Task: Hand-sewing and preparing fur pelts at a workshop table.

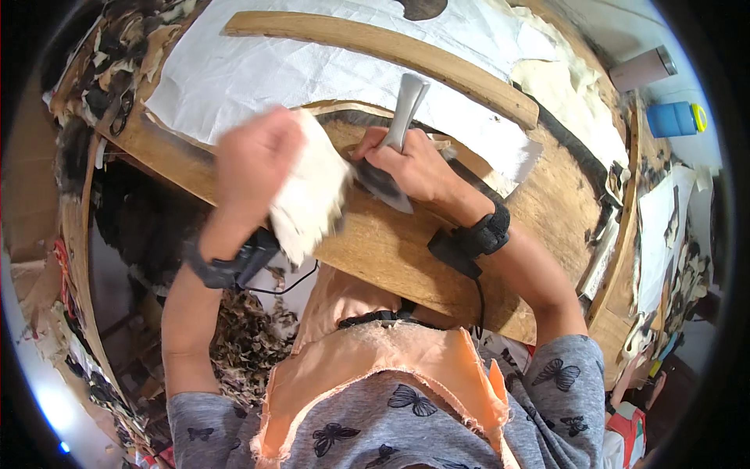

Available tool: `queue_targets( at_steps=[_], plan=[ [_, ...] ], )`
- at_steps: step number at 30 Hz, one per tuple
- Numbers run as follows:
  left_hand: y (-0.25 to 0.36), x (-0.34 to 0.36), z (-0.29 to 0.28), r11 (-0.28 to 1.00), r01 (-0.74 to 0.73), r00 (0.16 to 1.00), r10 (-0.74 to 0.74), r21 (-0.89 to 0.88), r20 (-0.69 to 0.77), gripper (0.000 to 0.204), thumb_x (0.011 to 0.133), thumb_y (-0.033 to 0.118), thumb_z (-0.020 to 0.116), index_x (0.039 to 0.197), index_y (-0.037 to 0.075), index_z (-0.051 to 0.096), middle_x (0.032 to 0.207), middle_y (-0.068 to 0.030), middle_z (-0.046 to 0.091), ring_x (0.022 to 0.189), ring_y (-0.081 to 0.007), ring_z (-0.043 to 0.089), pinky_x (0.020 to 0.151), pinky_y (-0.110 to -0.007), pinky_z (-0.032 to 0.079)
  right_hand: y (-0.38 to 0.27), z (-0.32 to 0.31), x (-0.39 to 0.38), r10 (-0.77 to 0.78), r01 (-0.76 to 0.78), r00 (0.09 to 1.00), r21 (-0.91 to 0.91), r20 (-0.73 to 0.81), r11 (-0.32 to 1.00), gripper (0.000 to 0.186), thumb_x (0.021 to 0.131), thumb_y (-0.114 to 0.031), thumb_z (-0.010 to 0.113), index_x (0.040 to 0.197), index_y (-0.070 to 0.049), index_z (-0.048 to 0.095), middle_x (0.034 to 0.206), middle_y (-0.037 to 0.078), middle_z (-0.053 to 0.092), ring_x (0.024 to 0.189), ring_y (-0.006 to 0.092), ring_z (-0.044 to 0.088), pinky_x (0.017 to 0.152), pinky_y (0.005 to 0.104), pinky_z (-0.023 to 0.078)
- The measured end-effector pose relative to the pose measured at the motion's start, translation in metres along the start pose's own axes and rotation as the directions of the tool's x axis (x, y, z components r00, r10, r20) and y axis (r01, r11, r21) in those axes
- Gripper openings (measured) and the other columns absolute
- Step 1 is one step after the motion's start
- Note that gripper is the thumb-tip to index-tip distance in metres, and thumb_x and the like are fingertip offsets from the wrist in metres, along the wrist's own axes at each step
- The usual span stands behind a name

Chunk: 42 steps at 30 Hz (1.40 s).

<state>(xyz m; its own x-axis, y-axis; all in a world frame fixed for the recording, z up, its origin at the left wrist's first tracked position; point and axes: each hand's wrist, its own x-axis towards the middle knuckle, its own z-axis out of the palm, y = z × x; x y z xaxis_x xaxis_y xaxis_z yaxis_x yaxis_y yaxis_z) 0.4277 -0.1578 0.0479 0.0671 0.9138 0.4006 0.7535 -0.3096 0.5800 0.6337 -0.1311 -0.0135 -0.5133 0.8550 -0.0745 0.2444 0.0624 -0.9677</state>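
Observation:
My left hand [258, 160] is blurred by motion but looks closed on a cream piece of hide [316, 191], which hangs beside it over the near edge of the wooden table. Dark hair shows along the hide's right edge. My right hand [418, 168] grips a metal knife [406, 109] whose grey handle points up and away. Its broad, dark blade shows below my fist, close to the right side of the hide; I cannot tell whether they touch. Under my right hand lie dark fur strips and the wooden tabletop [375, 242].
A white sheet [258, 82] covers the far tabletop, with a long wooden bar [391, 48] across it. Fur scraps [117, 62] are heaped at far left, and more [250, 336] lie below the table. A pink tumbler [644, 69] and a blue yellow-lidded container [673, 119] stand right.

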Motion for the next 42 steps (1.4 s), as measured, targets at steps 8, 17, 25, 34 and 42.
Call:
queue_targets(
  at_steps=[8, 17, 25, 34, 42],
  plan=[
    [0.02, 0.006, -0.053, 0.764, -0.378, 0.823, 0.536, 0.523, -0.188, 0.014, 0.082, 0.015, 0.062, 0.094, 0.008, 0.066, 0.076, -0.0053, 0.055, 0.066, -0.0192, 0.053, 0.059, -0.031, 0.042, -0.001, -0.018, -0.013, -0.042, 0.043, 0.999, 0.224, -0.007, 0.974, 0.029, 0.086, -0.019, 0.043, 0.092, -0.002, 0.065, 0.088, 0.011, 0.065, 0.083, 0.0173, 0.059, 0.077, 0.0322, 0.047],
    [0.019, -0.114, 0.014, 0.901, -0.324, 0.934, 0.256, 0.29, 0.249, 0.02, 0.075, 0.008, 0.062, 0.094, 0.003, 0.064, 0.096, -0.0075, 0.063, 0.093, -0.0218, 0.058, 0.085, -0.037, 0.043, -0.039, -0.074, -0.066, -0.132, 0.2, 0.928, 0.166, -0.349, 0.966, 0.025, 0.089, -0.012, 0.043, 0.096, 0.003, 0.062, 0.087, 0.005, 0.062, 0.077, 0.0098, 0.054, 0.071, 0.0222, 0.041],
    [0.015, -0.143, -0.006, 0.953, -0.135, 0.986, 0.102, 0.272, 0.129, 0.013, 0.076, 0.011, 0.065, 0.088, 0.007, 0.065, 0.093, -0.0046, 0.063, 0.086, -0.0228, 0.056, 0.078, -0.037, 0.042, -0.026, -0.082, -0.086, -0.228, 0.071, 0.948, -0.55, -0.223, 0.832, 0.012, 0.085, -0.007, 0.051, 0.088, 0.001, 0.06, 0.084, 0.012, 0.06, 0.081, 0.0216, 0.055, 0.076, 0.0282, 0.042],
    [-0.01, -0.126, -0.011, 0.944, 0.153, 0.982, -0.111, 0.293, -0.155, 0.01, 0.078, 0.014, 0.066, 0.088, 0.014, 0.067, 0.08, 0.0024, 0.056, 0.078, -0.0192, 0.051, 0.071, -0.034, 0.036, -0.039, -0.063, -0.087, -0.071, -0.047, 0.979, -0.549, -0.192, 0.834, 0.011, 0.087, -0.015, 0.059, 0.091, -0.004, 0.06, 0.062, 0.002, 0.047, 0.053, 0.0123, 0.041, 0.049, 0.0282, 0.033],
    [0.003, -0.136, 0.01, 0.941, 0.072, 0.981, -0.127, 0.329, 0.149, 0.034, 0.079, 0.03, 0.065, 0.109, 0.012, 0.065, 0.063, -0.0028, 0.047, 0.063, -0.0185, 0.048, 0.065, -0.032, 0.032, -0.056, -0.065, -0.091, 0.061, -0.036, 0.97, 0.11, -0.235, 0.993, 0.019, 0.093, -0.018, 0.051, 0.098, 0.0, 0.057, 0.064, -0.003, 0.045, 0.057, 0.0048, 0.037, 0.052, 0.0197, 0.028]
  ],
)
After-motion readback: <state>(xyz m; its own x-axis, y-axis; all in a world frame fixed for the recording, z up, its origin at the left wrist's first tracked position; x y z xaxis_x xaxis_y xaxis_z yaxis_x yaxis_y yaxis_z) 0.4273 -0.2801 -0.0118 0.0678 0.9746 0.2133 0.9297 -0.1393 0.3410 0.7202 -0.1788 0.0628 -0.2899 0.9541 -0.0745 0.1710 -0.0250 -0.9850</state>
